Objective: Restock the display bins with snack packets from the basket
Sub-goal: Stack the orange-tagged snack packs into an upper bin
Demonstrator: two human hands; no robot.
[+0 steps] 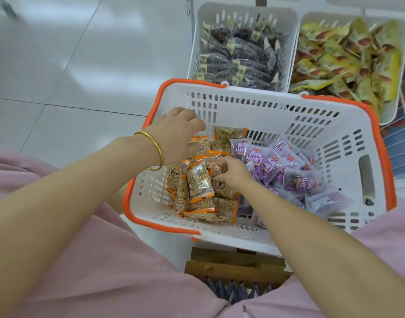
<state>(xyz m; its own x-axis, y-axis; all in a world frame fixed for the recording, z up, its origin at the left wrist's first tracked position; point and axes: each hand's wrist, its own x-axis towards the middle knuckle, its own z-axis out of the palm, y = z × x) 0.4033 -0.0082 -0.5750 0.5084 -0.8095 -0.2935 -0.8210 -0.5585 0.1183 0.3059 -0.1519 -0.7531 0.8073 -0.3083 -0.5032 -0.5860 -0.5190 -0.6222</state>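
A white basket point(277, 111) with an orange rim stands in front of me. Inside lie several orange seed packets point(197, 187) on the left and several purple packets point(272, 161) on the right. My left hand point(176, 136), with a gold bangle on the wrist, reaches into the basket's back left and its curled fingers grip orange seed packets. Lower down, my right hand point(231, 173) pinches orange seed packets in the middle of the pile. Beyond the basket stand two white display bins: one with dark packets point(242, 53) and one with yellow packets point(348, 58).
White tiled floor point(71, 65) stretches to the left. Below the basket's front edge sits a brown cardboard box point(236, 265) with dark blue packets in it. My pink clothing point(93, 260) fills the bottom of the view. A wire rack shows at the right edge.
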